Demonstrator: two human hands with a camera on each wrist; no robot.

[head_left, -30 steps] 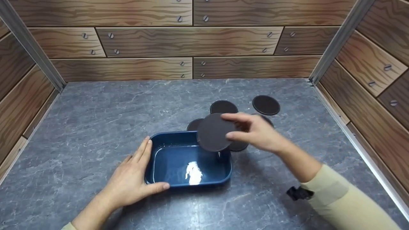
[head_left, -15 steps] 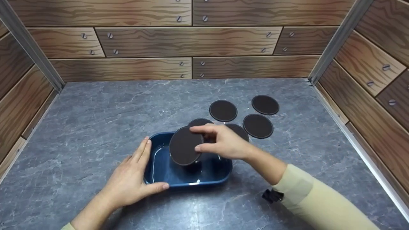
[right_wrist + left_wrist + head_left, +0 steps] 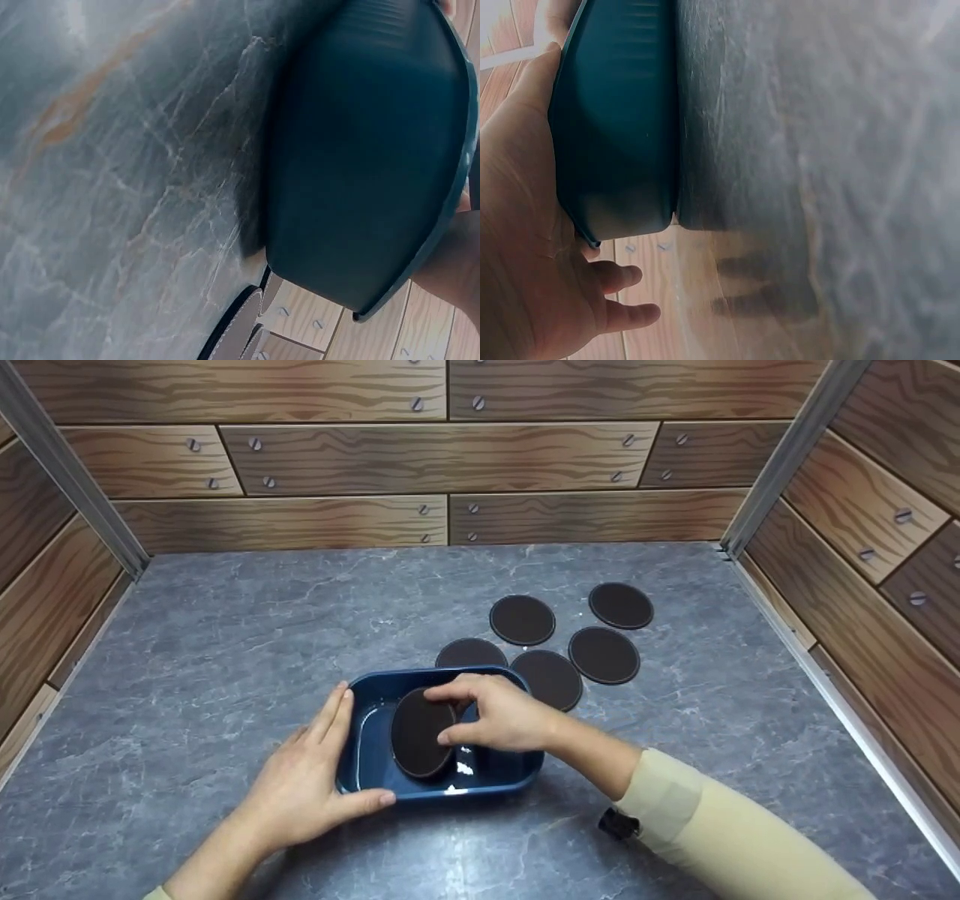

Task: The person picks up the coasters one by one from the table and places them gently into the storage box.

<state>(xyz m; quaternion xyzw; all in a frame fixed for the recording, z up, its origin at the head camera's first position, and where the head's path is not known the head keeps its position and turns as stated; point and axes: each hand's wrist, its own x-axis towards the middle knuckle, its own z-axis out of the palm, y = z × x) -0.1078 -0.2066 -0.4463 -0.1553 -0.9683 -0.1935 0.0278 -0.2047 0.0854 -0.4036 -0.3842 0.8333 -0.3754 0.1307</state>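
A round dark brown coaster point(image 3: 417, 735) with a stitched edge is tilted inside the blue rectangular baking dish point(image 3: 375, 784). My right hand point(image 3: 501, 712) reaches in over the dish's right side and pinches the coaster by its right edge, between thumb and fingers. At the dish's left end, my left hand point(image 3: 304, 780) rests with straight fingers along the rim and its thumb at the front edge. The left wrist view shows that palm point(image 3: 517, 195) against the dish wall point(image 3: 622, 120). From the right wrist, the dish's outer side point(image 3: 360, 150) covers much of the view, hiding the fingertips.
Several more coasters lie flat on the grey marbled table point(image 3: 225, 660) behind and right of the dish: a far one point(image 3: 621, 605), one nearer point(image 3: 604, 655), another point(image 3: 523, 619). Two others point(image 3: 546, 679) sit close behind the dish rim. Wood-patterned walls point(image 3: 337, 457) enclose the table.
My right hand has carried the coaster left and down, from above the dish's back right corner into the dish. The left hand has stayed at the dish's left end.
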